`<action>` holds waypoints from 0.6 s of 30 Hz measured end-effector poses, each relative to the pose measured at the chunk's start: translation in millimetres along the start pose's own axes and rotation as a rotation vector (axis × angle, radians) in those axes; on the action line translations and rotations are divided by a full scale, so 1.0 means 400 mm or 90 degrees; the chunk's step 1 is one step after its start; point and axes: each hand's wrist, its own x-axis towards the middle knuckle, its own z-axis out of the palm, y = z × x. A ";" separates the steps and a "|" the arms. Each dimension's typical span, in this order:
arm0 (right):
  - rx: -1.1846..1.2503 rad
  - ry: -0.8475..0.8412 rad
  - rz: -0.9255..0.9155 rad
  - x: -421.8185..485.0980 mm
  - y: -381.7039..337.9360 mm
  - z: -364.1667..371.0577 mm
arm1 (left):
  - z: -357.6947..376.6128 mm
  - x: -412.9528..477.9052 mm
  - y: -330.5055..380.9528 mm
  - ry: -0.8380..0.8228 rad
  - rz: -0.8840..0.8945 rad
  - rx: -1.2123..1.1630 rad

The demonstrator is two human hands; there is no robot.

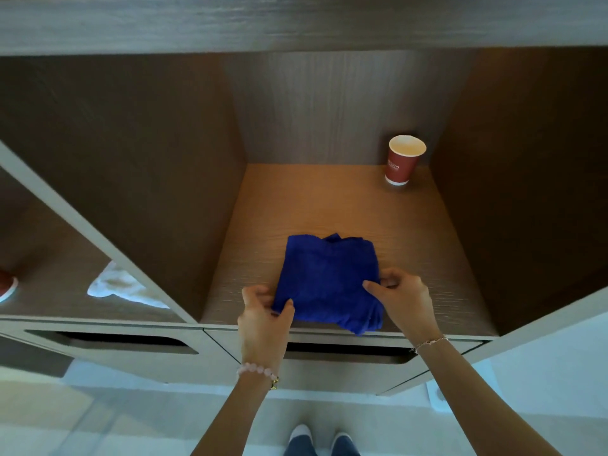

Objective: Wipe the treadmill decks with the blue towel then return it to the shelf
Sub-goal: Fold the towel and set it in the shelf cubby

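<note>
Now the folded blue towel (329, 284) lies on the wooden floor of the middle shelf compartment (427, 258), at its near edge, with one corner hanging slightly over the front lip. The left hand (265, 319) pinches the towel's near-left corner between thumb and curled fingers, and the right hand (399, 296) pinches its right edge the same way, thumb on top of the cloth. Both wrists carry bracelets: a pink beaded bracelet (258, 373) on the left and a thin chain bracelet (427, 343) on the right. At the far right corner of the same compartment stands a red paper cup (403, 159), upright and well apart from the towel. In the compartment to the left, beyond the divider, lies a crumpled white cloth (121, 286), and a red object (6, 284) shows partly at the left frame edge. Below the shelf run drawer fronts with cut-out handles (125, 342). The person's shoes (322, 439) show on the pale floor.
</note>
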 end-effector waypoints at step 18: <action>0.292 -0.147 0.124 0.066 -0.081 -0.015 | 0.032 0.186 0.103 -0.281 -0.152 0.017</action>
